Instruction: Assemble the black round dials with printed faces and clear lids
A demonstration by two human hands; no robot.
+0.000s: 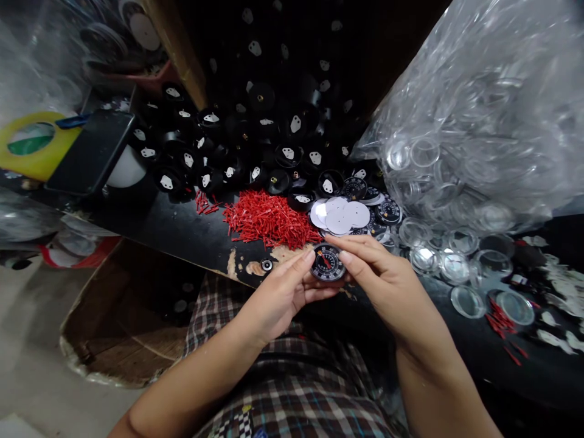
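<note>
A small round dial gauge [327,263] with a black face, pale markings and a red pointer is held between both hands, face up. My left hand [285,292] grips its left side, thumb on the rim and fingers underneath. On the right side, the thumb and fingers of my right hand [381,267] close on the rim. Just beyond the hands lies a heap of red pointers [271,218]. Beside it are white discs [340,216] and loose black dial faces [389,210]. A small round metal part [267,264] sits near the table's front edge.
Many black gauge cases [287,155] pile up at the back. Clear round covers [456,264] spill from a plastic bag [493,109] on the right. A phone [91,152] and yellow tape roll [41,143] lie left. Below stands an open cardboard box [114,322].
</note>
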